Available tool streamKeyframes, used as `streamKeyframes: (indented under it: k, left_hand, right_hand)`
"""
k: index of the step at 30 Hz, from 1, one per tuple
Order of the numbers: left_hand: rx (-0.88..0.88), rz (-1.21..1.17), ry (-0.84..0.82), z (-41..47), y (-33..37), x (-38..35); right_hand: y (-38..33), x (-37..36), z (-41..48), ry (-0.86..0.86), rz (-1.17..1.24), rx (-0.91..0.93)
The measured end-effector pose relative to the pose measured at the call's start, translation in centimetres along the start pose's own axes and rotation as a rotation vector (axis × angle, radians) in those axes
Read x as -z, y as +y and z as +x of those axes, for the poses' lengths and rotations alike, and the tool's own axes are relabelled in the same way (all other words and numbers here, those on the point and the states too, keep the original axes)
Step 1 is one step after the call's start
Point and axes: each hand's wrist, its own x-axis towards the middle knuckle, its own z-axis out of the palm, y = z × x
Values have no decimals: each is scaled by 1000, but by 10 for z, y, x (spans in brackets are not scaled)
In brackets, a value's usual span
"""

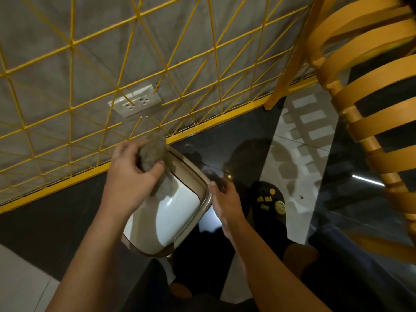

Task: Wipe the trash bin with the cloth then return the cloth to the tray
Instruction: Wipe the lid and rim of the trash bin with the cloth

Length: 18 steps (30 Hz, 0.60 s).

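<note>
Cloth in left grip, perhaps against bin.

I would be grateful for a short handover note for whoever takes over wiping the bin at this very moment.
The left hand grips the bunched grey cloth, which lies against the far rim of the trash bin.
The right hand holds the bin's right rim and seems to be steadying it.
The bin stands on the dark floor beside the yellow wire grid. The tray is not in view.
Done: cloth is on the bin; how much is wiped cannot be told.
Left: finish wiping, then return the cloth to the tray.
</note>
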Motion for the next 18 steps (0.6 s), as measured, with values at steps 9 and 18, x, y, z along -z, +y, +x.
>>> streamKeyframes:
  k: [9,18]
  left_hand:
    - [-88,278,69,0,5,-44]
    - [1,182,-13,17,-5,-30]
  right_hand:
    - [2,-10,-5,-317,308,-81]
    - [-7,-7,-8,-373,56,-4]
